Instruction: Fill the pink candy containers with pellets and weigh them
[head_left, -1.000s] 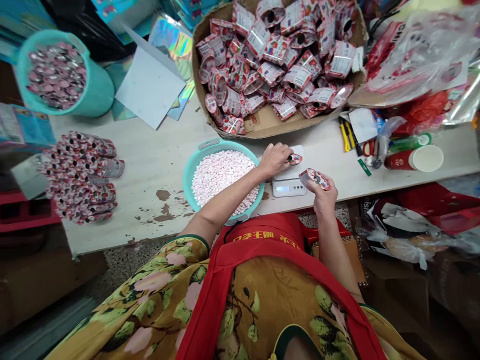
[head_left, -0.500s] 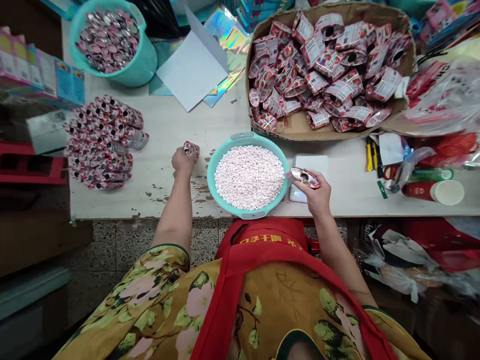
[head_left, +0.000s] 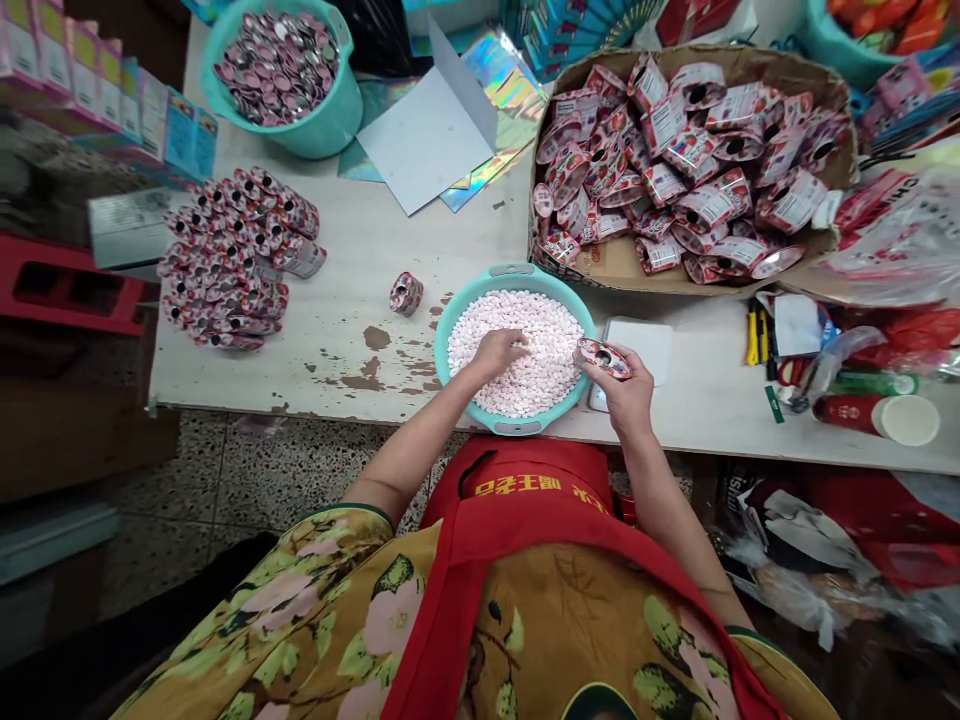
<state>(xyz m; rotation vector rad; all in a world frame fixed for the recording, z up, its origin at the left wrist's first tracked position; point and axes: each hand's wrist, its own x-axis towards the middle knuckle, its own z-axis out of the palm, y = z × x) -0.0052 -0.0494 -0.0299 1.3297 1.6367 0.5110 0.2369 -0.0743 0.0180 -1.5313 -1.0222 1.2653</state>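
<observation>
A turquoise basin (head_left: 442, 345) full of small pale pink pieces (head_left: 544, 385) stands at the table's front edge. My left hand (head_left: 499, 355) is over the pieces, its fingers bent and touching them; whether it grips any is hidden. My right hand (head_left: 626, 385), at the basin's right rim, grips a red and white printed container (head_left: 604, 358) with a dark hole. A similar container (head_left: 406, 293) stands alone on the table left of the basin. Behind my right hand lies a white flat device (head_left: 645, 345), partly covered.
Many stacked containers (head_left: 232, 255) stand at the left. A cardboard box (head_left: 637, 278) of loose containers is behind the basin. A turquoise bucket (head_left: 322, 120) of small lids is at the back left. Knives, a paper cup (head_left: 907, 420) and plastic bags lie at the right.
My left hand has let go of the container on the table and moved right into the basin. My right hand still holds its container. The whole view has shifted.
</observation>
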